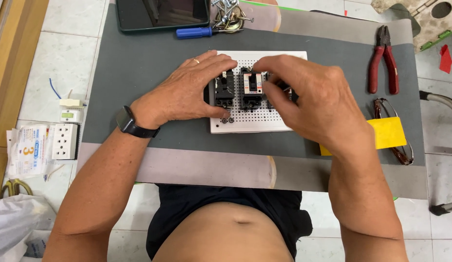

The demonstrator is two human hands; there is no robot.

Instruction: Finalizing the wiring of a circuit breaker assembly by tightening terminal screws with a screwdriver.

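Two hands gripping two black breakers (238,90) on one white pegboard (250,123), one pliers (384,60)

Light: bright, even daylight across your view.
Shadows: soft and short beneath your left hand (184,92) and right hand (316,104), falling on the white perforated board (255,123).
Glare: pale reflection in the dark tablet screen (160,12).
Focus: sharp at centre; your fingers (265,65) look slightly soft.
Edges: mild wide-angle bending.

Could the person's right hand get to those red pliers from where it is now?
Probably yes. The red pliers lie in the open on the grey mat, right of the right hand, with nothing between. That hand is busy at the breakers.
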